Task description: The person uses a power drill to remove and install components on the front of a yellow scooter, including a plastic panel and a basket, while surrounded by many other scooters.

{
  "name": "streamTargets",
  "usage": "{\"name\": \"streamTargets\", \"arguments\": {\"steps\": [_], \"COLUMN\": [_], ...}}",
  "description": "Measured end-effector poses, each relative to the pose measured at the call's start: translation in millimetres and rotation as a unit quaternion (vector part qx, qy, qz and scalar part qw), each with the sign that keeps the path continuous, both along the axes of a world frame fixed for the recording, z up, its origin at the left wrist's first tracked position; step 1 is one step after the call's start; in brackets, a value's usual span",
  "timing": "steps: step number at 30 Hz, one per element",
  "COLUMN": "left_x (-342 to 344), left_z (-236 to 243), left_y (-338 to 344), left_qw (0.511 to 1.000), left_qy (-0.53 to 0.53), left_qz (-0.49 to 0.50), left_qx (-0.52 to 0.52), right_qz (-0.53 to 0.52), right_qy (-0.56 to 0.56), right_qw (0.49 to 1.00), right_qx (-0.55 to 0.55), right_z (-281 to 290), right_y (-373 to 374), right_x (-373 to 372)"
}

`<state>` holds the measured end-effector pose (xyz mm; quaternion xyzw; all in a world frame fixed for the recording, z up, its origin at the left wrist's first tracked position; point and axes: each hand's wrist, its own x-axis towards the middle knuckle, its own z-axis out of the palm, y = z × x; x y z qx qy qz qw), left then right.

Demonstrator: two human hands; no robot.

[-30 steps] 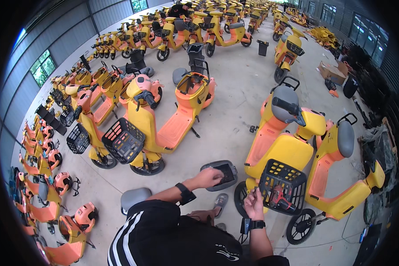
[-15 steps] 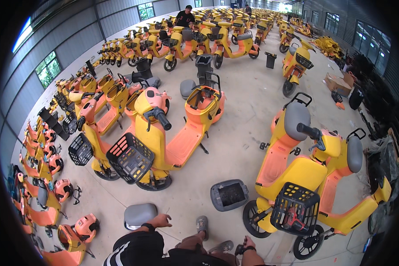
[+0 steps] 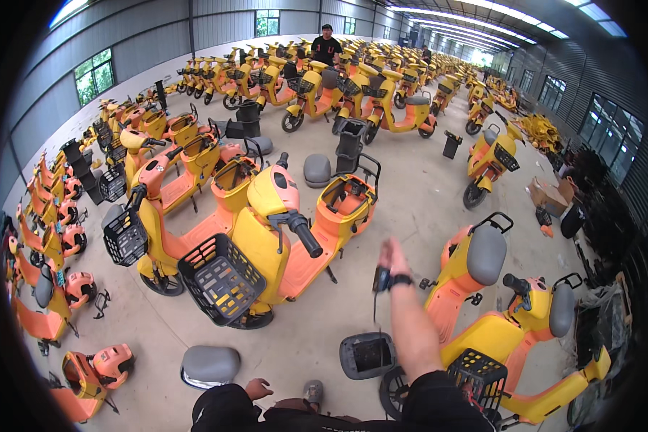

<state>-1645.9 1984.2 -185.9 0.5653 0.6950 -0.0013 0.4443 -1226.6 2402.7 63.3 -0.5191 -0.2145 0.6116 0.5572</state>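
My right hand is stretched forward over the floor, between two yellow and orange electric scooters. Its fingers look extended, a little blurred, with no object visible in them. A small black item with a dangling cord shows at the wrist. The nearer left scooter has a black front basket and no seat over its rear compartment. On the right stands a scooter with a grey seat. Low by my body, my left hand hangs empty with fingers apart, beside a grey scooter seat on the floor.
An upturned seat lies near the right scooter's front wheel. Another grey seat and a black bin-like box are farther ahead. Rows of scooters fill the left and back, where a person stands. A cardboard box is at right.
My right arm has swung up and forward from beside my body. My left hand has drawn back slightly lower. The view has tilted up and shifted, bringing the left scooter closer.
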Motion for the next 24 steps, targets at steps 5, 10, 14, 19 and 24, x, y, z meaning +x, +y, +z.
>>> {"name": "streamTargets", "arguments": {"steps": [5, 10, 14, 19, 24], "left_x": [12.2, -0.5, -10.9, 10.3, 50.5], "left_z": [0.7, -12.5, -48.9, -62.3, -45.9], "left_y": [22.4, -3.5, -28.2, -21.2, -25.1], "left_qw": [0.998, 0.982, 0.985, 0.975, 0.993], "left_qy": [-0.051, -0.106, 0.017, 0.002, -0.017], "left_qz": [0.024, 0.159, 0.092, 0.071, 0.025], "left_qx": [0.029, -0.005, -0.144, -0.209, -0.111], "right_qz": [0.146, 0.072, 0.157, 0.287, 0.274], "right_qy": [0.138, -0.039, -0.193, -0.255, -0.092], "right_qw": [0.699, 0.592, 0.838, 0.919, 0.888], "right_qx": [0.686, 0.802, 0.486, -0.092, -0.358], "right_z": [552.9, 529.6, 286.9, -76.0, -172.0], "right_y": [-63.7, -190.8, -192.3, -297.5, -455.0], "right_x": [-19.0, -23.0, -30.1, 40.6, 65.3]}}
